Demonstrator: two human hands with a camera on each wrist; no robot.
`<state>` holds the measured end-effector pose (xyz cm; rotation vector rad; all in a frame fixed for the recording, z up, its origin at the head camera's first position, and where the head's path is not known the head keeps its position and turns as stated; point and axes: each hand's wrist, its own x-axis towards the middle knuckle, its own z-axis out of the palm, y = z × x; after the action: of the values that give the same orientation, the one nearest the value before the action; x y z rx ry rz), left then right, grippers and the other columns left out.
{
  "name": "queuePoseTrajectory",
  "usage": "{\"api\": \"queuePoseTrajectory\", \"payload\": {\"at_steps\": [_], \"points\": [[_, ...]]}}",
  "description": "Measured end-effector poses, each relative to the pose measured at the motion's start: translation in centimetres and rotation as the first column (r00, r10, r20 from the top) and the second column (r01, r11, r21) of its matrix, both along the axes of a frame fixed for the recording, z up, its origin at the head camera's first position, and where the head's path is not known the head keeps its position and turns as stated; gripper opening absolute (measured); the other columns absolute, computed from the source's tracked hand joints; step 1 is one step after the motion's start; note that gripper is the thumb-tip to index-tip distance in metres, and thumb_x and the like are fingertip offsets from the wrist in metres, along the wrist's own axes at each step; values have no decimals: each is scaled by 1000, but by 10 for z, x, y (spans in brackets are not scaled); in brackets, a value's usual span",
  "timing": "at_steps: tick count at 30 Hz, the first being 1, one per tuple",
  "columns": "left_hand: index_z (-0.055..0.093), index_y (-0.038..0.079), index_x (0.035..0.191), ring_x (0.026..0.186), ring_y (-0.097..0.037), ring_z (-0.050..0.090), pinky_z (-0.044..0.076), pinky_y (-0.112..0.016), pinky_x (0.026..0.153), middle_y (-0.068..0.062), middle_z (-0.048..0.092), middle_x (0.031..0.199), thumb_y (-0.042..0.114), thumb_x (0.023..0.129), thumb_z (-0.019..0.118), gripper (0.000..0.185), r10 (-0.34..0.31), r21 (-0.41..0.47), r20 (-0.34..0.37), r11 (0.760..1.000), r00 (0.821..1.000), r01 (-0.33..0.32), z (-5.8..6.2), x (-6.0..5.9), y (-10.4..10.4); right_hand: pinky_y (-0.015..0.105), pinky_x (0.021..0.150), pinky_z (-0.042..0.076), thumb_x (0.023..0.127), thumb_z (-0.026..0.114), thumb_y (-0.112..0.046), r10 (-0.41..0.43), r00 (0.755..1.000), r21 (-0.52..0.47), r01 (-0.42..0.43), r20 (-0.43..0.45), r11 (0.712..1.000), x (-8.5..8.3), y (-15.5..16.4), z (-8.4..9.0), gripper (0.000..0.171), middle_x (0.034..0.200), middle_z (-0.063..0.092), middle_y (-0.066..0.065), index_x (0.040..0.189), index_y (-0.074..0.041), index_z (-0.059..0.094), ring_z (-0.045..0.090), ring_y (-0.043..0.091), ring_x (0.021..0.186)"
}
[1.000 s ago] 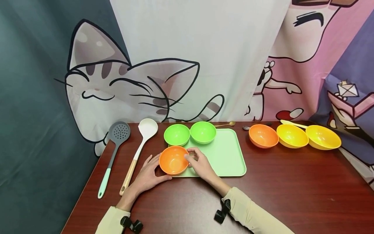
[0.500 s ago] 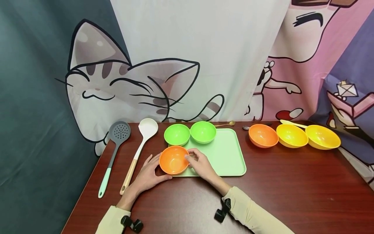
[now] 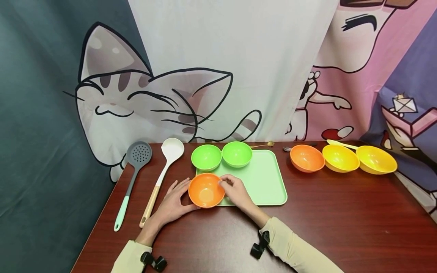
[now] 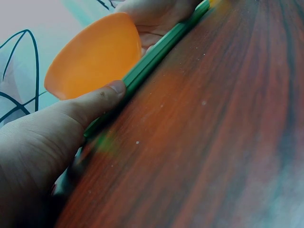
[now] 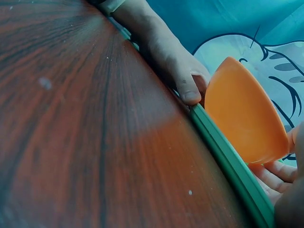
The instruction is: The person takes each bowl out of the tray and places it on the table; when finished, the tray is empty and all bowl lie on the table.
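In the head view an orange bowl is at the front left of a light green tray, overlapping its front edge. My right hand pinches the bowl's right rim, thumb on the inner side and fingers outside. My left hand lies around the tray's front left corner, fingers stretched along the bowl's left side. In the left wrist view its thumb rests at the tray's edge. Two green bowls, one left and one right, stand side by side at the tray's back left.
Left of the tray lie a grey slotted skimmer and a white ladle. To the right stand another orange bowl and two yellow bowls, one nearer and one farther. A gold spoon and a yellow knife lie behind.
The orange bowl has shifted slightly right and toward the front, with the right hand still at its rim. The left hand has stayed nearly in place.
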<state>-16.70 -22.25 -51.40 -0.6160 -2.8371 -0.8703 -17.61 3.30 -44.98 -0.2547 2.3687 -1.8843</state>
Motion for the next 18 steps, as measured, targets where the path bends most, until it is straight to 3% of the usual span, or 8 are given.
{"api": "queuePoseTrajectory", "payload": {"at_steps": [6, 10, 13, 18], "points": [[49, 17, 149, 147, -26, 37, 17, -56, 124, -4, 52, 150, 61, 76, 78, 90, 8, 2, 24, 1000, 1000, -8, 3, 1, 1, 17, 63, 45, 92, 59, -4, -22, 998, -45, 25, 65, 999, -5, 0, -4, 18, 83, 68, 5, 100, 7, 70, 54, 6, 68], [48, 19, 149, 147, -27, 37, 17, -56, 123, -2, 52, 150, 63, 76, 77, 90, 4, 3, 11, 1000, 1000, -5, 4, 1, 2, 19, 65, 45, 91, 59, -6, -46, 994, -75, 53, 99, 996, -16, 1, -23, 18, 84, 68, 2, 99, 6, 71, 54, 7, 71], [47, 21, 150, 148, -26, 37, 17, -56, 123, -1, 51, 151, 65, 76, 76, 91, 6, 4, 9, 1000, 1000, -6, 4, 0, 2, 19, 59, 43, 91, 61, -10, -58, 990, -77, 69, 132, 995, -24, 3, -37, 19, 83, 67, -1, 101, 3, 72, 51, 6, 65], [46, 21, 150, 148, -25, 36, 16, -55, 124, 0, 51, 151, 67, 76, 74, 91, 7, 2, 25, 1000, 1000, -7, 4, 1, 1, 19, 54, 42, 89, 63, -15, -55, 982, -94, 73, 183, 993, -25, 10, -40, 22, 82, 65, -3, 103, 0, 72, 48, 6, 59]]}}
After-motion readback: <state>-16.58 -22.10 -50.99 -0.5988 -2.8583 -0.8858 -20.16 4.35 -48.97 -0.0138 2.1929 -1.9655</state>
